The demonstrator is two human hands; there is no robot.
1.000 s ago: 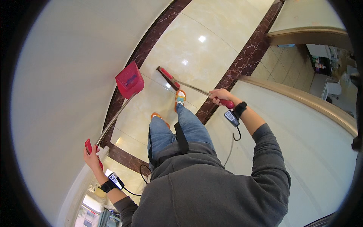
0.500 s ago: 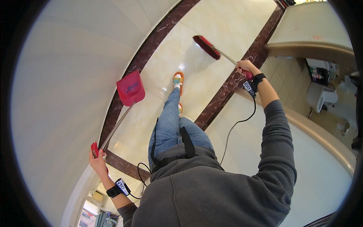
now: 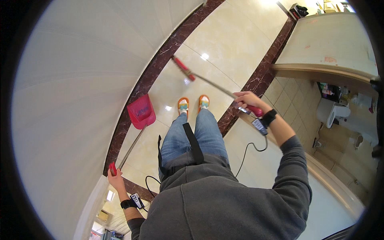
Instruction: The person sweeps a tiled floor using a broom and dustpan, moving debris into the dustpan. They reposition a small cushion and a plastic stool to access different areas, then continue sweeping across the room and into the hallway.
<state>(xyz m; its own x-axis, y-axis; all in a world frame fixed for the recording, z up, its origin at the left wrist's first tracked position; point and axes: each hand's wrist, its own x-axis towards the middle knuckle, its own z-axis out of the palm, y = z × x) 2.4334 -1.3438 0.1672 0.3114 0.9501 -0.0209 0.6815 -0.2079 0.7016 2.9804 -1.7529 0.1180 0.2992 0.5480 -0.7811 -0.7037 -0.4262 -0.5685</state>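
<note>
1. We hold a broom in our right hand, fingers wrapped tight round the red grip at the top of its metal stick; the red brush head rests on the cream floor ahead of our feet, near the dark marble strip on the left
2. Our left hand is low at our side, fingers closed round the red end of the long handle of a dustpan; the red pan sits at floor level just beside the dark strip, to the left of our orange sandals
3. Brush head and pan are well apart, so nothing is being gathered into the pan at this moment
4. We see no heap of dirt on the tiles and cannot tell whether the pan holds anything; its inside looks plain red from here
5. We judge the sweeping to be under way and unfinished: the broom is stretched out over the glossy tiles, the corridor beyond it reaches far ahead, and a tiled washroom opens on the right
</note>
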